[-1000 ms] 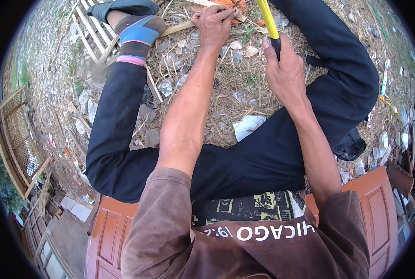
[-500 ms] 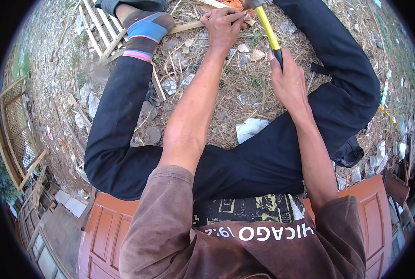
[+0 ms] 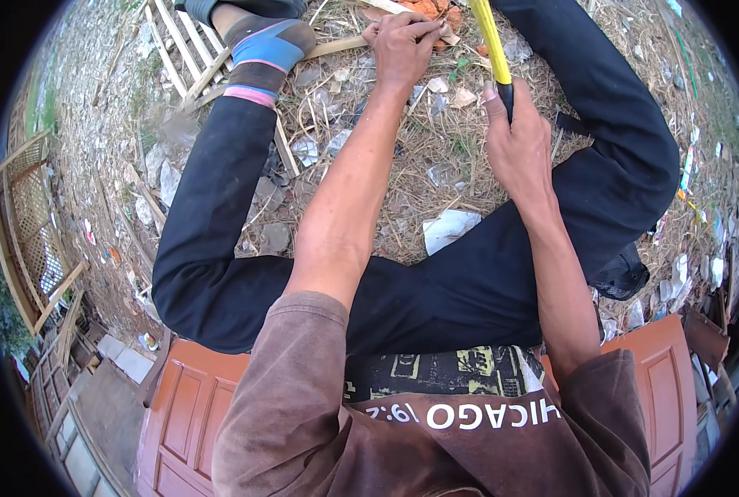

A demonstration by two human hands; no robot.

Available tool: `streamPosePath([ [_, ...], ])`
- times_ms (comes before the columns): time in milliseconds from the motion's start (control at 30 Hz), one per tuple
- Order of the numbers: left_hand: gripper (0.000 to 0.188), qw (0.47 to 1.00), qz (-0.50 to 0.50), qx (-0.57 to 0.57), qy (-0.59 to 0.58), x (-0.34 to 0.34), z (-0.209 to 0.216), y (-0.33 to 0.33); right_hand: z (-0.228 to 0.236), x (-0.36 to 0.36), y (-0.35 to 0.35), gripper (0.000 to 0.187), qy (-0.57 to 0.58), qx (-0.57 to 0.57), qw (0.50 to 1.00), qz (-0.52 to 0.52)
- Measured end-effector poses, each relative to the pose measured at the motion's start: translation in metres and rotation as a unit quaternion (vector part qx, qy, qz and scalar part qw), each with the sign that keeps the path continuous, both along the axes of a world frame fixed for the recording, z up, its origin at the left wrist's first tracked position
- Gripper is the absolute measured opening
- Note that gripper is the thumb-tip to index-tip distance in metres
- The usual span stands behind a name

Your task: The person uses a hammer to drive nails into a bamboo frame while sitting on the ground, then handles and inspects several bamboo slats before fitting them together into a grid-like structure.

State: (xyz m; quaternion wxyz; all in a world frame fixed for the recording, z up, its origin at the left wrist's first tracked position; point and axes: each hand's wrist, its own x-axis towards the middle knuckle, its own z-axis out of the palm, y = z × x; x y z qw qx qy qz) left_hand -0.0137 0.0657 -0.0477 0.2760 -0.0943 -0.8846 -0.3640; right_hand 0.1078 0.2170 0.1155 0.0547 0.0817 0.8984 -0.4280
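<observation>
At the far left a wooden lattice frame (image 3: 23,224) stands tilted on dry, littered ground (image 3: 104,124). A slatted wooden piece (image 3: 189,51) lies further up, beside the person's foot in a grey sock with blue and pink bands (image 3: 263,51).

The left hand (image 3: 404,41) reaches forward to the top edge of the view, fingers curled together and pinched down at a spot beside a pale wooden strip (image 3: 336,47) and some orange broken pieces (image 3: 436,10). What the fingertips grip is too small to make out, so whether they are clamped on something or just pressing cannot be told.

The right hand (image 3: 517,137) is wrapped tight around the black grip of a tool with a yellow shaft (image 3: 490,37), which rises from the fist toward the top edge, just right of the left hand and close to it (its head is cut off by the frame, so the kind of tool cannot be told).

The ground between the legs is straw and dry grass (image 3: 386,166) strewn with scraps, among them a white crumpled piece of paper (image 3: 451,227) against the dark trousers (image 3: 469,282). The person sits on a reddish-brown panelled door (image 3: 195,406) laid flat. At the right, more litter lies scattered over the straw (image 3: 693,166).
</observation>
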Motion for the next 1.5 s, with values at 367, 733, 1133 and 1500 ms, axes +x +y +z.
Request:
streamPosePath([
  [367,0.027,0.998,0.018,-0.006,-0.061,0.001,0.004,0.007,0.016,-0.002,0.003,0.019,0.068,-0.023,0.997,-0.018],
  [733,0.025,0.998,0.024,-0.004,-0.052,0.0,0.006,0.008,0.007,0.001,-0.001,0.019,0.023,0.007,1.0,-0.013],
  [1133,0.028,0.999,0.024,-0.003,-0.044,0.001,0.004,0.007,-0.005,-0.007,0.004,0.02,-0.048,0.117,0.991,0.051],
  [1500,0.024,0.999,0.032,-0.016,-0.03,-0.004,0.004,0.007,-0.004,-0.005,0.005,0.019,-0.034,0.1,0.994,0.034],
])
